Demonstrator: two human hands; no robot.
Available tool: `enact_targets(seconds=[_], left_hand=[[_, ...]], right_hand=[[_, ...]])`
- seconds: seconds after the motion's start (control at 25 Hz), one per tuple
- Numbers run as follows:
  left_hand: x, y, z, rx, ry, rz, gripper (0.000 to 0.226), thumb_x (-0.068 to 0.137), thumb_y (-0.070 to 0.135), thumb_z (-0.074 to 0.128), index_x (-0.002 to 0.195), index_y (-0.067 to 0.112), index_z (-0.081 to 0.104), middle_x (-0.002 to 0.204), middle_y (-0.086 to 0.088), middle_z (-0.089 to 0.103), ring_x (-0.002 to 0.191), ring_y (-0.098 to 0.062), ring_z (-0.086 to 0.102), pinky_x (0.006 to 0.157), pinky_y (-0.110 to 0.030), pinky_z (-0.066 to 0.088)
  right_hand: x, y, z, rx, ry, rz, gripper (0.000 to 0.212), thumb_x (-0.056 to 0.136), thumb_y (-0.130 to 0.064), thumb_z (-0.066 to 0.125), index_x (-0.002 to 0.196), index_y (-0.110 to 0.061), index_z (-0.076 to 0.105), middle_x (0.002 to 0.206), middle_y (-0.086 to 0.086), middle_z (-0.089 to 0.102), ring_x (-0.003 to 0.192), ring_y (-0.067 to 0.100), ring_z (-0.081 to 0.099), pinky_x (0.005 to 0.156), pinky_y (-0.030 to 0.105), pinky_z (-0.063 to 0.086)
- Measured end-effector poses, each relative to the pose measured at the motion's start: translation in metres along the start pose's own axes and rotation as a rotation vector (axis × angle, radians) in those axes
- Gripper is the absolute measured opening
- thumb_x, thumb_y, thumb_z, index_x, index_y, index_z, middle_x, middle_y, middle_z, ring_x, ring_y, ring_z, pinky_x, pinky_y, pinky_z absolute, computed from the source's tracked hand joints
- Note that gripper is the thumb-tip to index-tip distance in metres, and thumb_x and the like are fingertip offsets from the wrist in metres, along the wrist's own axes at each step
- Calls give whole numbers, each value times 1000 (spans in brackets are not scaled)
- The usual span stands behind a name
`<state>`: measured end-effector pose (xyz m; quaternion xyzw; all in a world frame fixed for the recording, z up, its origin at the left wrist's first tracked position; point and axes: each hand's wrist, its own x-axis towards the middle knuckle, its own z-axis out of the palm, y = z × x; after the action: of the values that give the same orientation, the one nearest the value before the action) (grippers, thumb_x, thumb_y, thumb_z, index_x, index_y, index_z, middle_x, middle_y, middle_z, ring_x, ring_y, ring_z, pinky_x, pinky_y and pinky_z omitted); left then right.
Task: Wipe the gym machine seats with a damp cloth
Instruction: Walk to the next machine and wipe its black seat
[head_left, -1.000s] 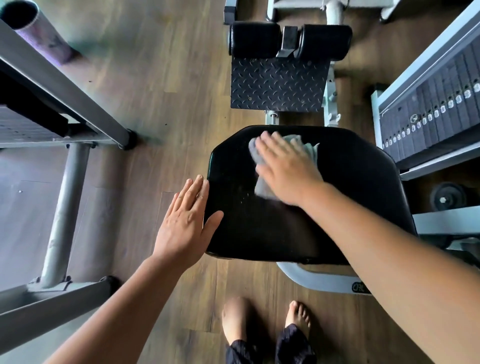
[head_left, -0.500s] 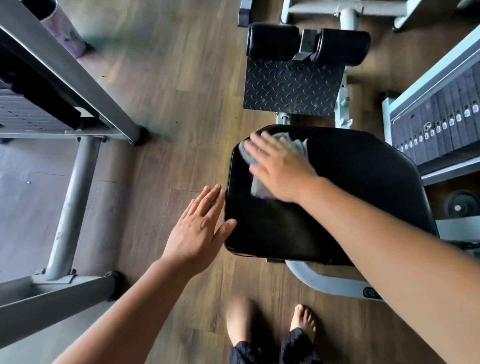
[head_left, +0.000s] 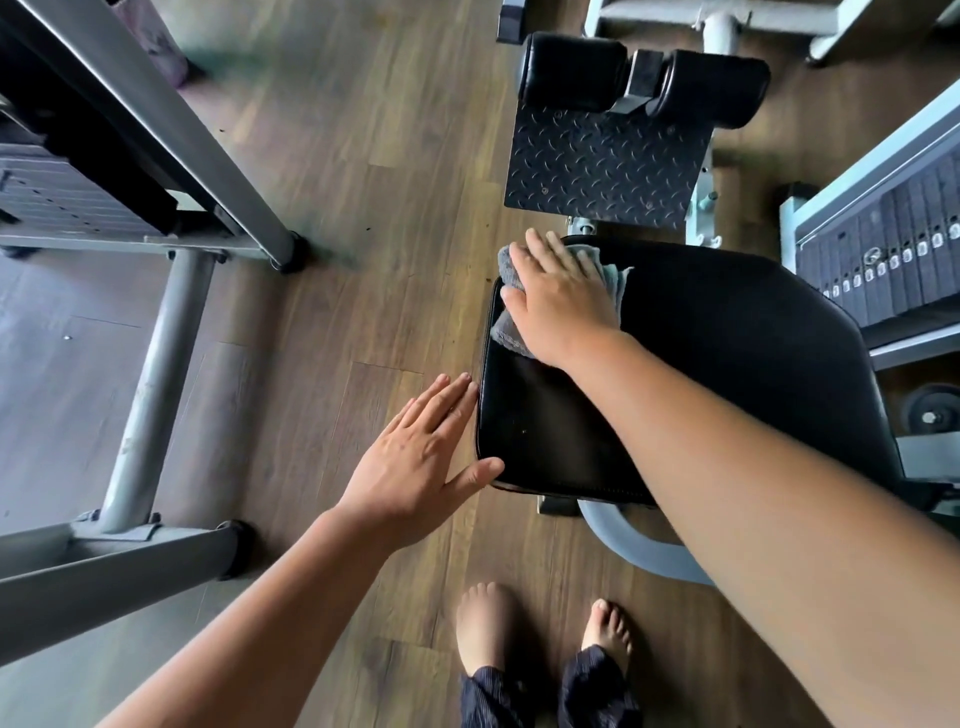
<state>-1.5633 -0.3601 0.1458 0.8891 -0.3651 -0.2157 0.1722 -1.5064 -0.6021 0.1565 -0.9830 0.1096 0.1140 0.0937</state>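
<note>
Right hand: the right hand (head_left: 558, 304) lies flat on the cloth (head_left: 511, 273), fingers (head_left: 545, 249) straight and slightly apart, pressing down and clamped on nothing.
Cloth: grey, bunched under the right palm at the seat's far left corner; it spills past the left edge beside the fingers.
Seat: the black padded seat (head_left: 727, 374) spreads right of and behind the right fingers; its left edge runs just beside the left hand's fingertips.
Left hand: the left hand (head_left: 415, 462) hovers flat over the floor, fingers (head_left: 441, 400) straight and close together, thumb spread toward the seat's near left corner; contact cannot be told.
Open room: bare wooden floor (head_left: 363, 208) lies left of both sets of fingers, up to the grey machine frame (head_left: 156, 374).
Ahead of the right fingers: a ribbed footplate (head_left: 602, 166) just past the seat edge, with black roller pads (head_left: 571, 70) beyond.
Weight stack: dark plates (head_left: 883, 249) stand in a row inside a pale frame, well right of the right fingers.
Near side: bare feet (head_left: 485, 629) stand on the floor behind the left hand.
</note>
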Motion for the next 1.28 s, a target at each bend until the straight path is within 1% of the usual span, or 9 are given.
enact_targets(seconds=[0.08, 0.24, 0.44, 0.52, 0.64, 0.72, 0.92, 1.12, 1.28], left_hand=[[-2, 1, 2, -11, 14, -3, 94, 92, 83, 24, 163, 24, 6, 170, 8, 3, 155, -4, -10, 128, -35, 6], [-4, 3, 5, -8, 34, 2, 102, 88, 87, 30, 163, 22, 10, 170, 6, 7, 156, -6, -6, 128, -36, 10], [-3, 2, 1, 50, 37, 17, 104, 86, 88, 33, 163, 24, 5, 170, 8, 3, 156, -7, -8, 126, -30, 2], [-5, 2, 3, 48, 55, 22, 104, 86, 87, 36, 163, 23, 7, 170, 7, 5, 156, -8, -6, 124, -28, 1], [-7, 2, 5, 57, 81, 36, 105, 84, 87, 37, 163, 21, 14, 170, 3, 14, 156, -9, 0, 126, -30, 6], [-5, 0, 3, 84, 82, 52, 105, 84, 87, 35, 163, 20, 15, 169, 2, 15, 156, -11, 1, 126, -31, 7], [-4, -1, -2, 93, 66, 58, 104, 86, 86, 35, 163, 21, 10, 170, 5, 10, 156, -10, -3, 122, -27, 1], [-6, 5, -1, 86, 84, 42, 102, 88, 82, 40, 163, 21, 10, 170, 5, 9, 156, -8, -2, 122, -28, 3], [-6, 7, -4, 97, 50, 34, 101, 88, 83, 35, 163, 23, 4, 170, 5, 3, 153, -8, -8, 120, -35, 3]], right_hand=[[-9, -14, 4, 22, 25, 78, 62, 104, -45, 23, 160, -20, 14, 169, 3, 4, 156, 21, 1, 126, 47, 5], [-97, -30, 20, 12, 23, -97, 67, 102, -51, 21, 160, -19, 12, 169, 3, 5, 156, 20, 2, 126, 47, 8], [-33, -12, 7, -16, -8, -1, 65, 104, -49, 24, 160, -20, 10, 170, 3, 2, 156, 21, 0, 126, 46, 4], [-52, -24, 12, 3, 16, 30, 66, 103, -49, 23, 160, -19, 10, 169, 4, 3, 156, 22, 0, 126, 47, 5], [-126, -43, 24, 13, 5, -146, 67, 102, -52, 20, 160, -19, 13, 169, 2, 5, 156, 20, 3, 126, 47, 7], [-107, -33, 23, -3, 10, -197, 66, 103, -51, 22, 160, -19, 17, 169, 2, 10, 156, 20, 6, 126, 47, 9], [-28, -21, 11, 13, 34, 118, 66, 102, -48, 26, 160, -19, 14, 169, 5, 8, 156, 23, 4, 126, 47, 6], [-130, -6, 24, -29, 23, -101, 65, 102, -52, 20, 160, -23, 16, 169, -2, 9, 156, 17, 5, 126, 43, 6], [-152, 76, 10, -59, 1, 224, 64, 103, -52, 16, 160, -24, 13, 169, -2, 6, 156, 17, 2, 126, 43, 6]])
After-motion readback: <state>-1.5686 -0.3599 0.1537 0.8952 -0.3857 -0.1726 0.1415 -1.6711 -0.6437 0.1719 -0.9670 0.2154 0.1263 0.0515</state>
